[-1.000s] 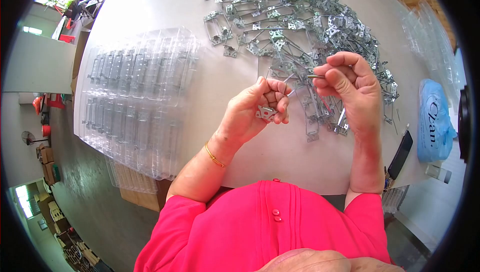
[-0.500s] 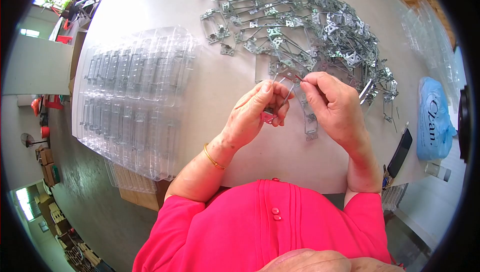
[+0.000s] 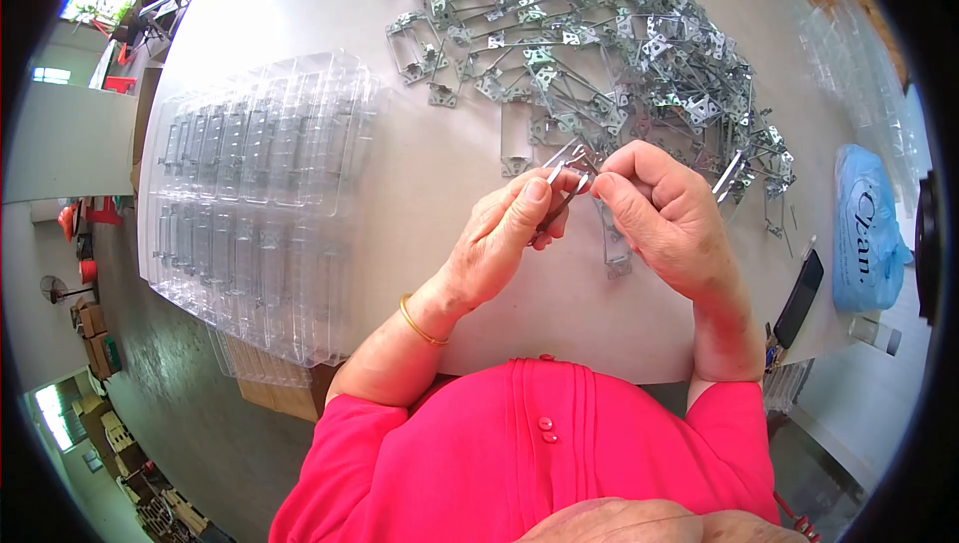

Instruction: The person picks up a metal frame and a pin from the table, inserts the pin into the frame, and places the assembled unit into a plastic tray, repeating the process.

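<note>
Mid-frame, the left hand and right hand are both pinching one small metal bracket, looks like fitting it together, so lining up comes next.

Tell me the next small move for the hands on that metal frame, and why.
Probably steady the metal frame with the left hand while the right hand presses its fingertips in: both hands pinch it together above the table, fingertips meeting at its upper end.

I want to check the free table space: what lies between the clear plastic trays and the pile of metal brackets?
In the head view, only bare white table separates the plastic trays from the bracket pile.
</note>
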The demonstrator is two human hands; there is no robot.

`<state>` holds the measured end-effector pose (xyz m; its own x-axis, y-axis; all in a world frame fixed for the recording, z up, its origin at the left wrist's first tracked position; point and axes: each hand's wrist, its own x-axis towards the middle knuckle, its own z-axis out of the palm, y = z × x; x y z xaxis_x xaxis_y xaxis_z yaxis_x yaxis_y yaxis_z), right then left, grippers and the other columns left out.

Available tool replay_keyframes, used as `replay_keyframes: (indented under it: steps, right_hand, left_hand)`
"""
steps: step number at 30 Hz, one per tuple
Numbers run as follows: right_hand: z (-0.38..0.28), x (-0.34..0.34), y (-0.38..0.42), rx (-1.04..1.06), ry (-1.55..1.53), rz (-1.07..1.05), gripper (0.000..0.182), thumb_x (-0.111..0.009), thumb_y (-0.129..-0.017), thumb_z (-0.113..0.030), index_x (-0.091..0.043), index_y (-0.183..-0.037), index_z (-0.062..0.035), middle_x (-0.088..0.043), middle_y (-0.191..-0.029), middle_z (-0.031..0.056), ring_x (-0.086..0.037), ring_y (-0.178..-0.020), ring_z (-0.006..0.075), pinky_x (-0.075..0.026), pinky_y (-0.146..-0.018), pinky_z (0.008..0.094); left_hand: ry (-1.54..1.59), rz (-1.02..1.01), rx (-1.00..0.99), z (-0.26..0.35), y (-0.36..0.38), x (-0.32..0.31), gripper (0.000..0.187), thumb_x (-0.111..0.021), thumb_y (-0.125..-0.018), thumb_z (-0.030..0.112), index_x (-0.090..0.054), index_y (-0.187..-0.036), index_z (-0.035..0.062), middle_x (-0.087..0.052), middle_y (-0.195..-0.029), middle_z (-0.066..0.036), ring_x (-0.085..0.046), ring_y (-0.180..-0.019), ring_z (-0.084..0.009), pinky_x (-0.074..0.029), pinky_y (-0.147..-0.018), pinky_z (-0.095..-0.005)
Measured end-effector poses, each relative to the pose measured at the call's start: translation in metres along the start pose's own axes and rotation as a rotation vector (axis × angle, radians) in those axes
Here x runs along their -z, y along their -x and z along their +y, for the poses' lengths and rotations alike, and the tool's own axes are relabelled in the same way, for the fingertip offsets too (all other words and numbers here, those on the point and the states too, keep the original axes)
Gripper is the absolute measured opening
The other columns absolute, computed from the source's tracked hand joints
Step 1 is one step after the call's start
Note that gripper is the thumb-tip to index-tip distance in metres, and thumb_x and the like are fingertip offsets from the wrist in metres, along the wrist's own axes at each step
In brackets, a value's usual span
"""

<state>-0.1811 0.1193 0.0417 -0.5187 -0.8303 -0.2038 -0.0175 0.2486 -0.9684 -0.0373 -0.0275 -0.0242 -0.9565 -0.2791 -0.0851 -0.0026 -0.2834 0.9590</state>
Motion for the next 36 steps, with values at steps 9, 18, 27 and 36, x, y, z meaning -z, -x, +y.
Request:
replay_keyframes:
  steps: [9, 18, 27, 36]
  right_hand:
    - [-0.002, 0.004, -0.001, -0.048, -0.011, -0.021, 0.013, -0.058, -0.104, -0.013, -0.06, -0.096, -0.0035, -0.048, -0.068, -0.0083, -0.039, -0.06, -0.0004, -0.03, -0.051, 0.0218]
    - [-0.009, 0.005, 0.0, -0.087, -0.037, -0.061, 0.013, -0.058, -0.105, -0.013, -0.06, -0.096, -0.0042, -0.051, -0.067, -0.0078, -0.043, -0.058, -0.0002, -0.032, -0.051, 0.0207]
    - [-0.011, 0.006, -0.001, -0.107, -0.054, -0.079, 0.014, -0.058, -0.105, -0.015, -0.061, -0.096, -0.0049, -0.053, -0.067, -0.007, -0.045, -0.057, -0.0001, -0.033, -0.049, 0.0201]
    - [-0.012, 0.009, 0.0, -0.11, -0.1, -0.118, 0.015, -0.057, -0.106, -0.016, -0.06, -0.097, -0.0043, -0.053, -0.065, -0.0065, -0.045, -0.054, -0.0002, -0.033, -0.046, 0.0198]
  left_hand:
    - [-0.338, 0.111, -0.179, -0.006, 0.001, 0.0, 0.054, -0.041, -0.112, 0.04, -0.063, -0.131, -0.0052, -0.056, -0.085, -0.002, -0.046, -0.073, -0.0106, -0.042, -0.067, -0.0263]
    - [-0.437, 0.123, -0.222, -0.006, 0.001, 0.001, 0.053, -0.04, -0.112, 0.039, -0.065, -0.129, -0.0042, -0.058, -0.084, -0.003, -0.049, -0.075, -0.0115, -0.043, -0.067, -0.0269]
    - [-0.505, 0.131, -0.257, -0.013, 0.0, 0.005, 0.054, -0.04, -0.112, 0.04, -0.064, -0.127, -0.0058, -0.057, -0.086, -0.005, -0.051, -0.078, -0.0145, -0.044, -0.07, -0.0296]
    - [-0.547, 0.112, -0.328, -0.009, -0.002, 0.005, 0.055, -0.039, -0.112, 0.041, -0.064, -0.125, -0.0067, -0.055, -0.082, -0.006, -0.051, -0.077, -0.0168, -0.045, -0.07, -0.0319]
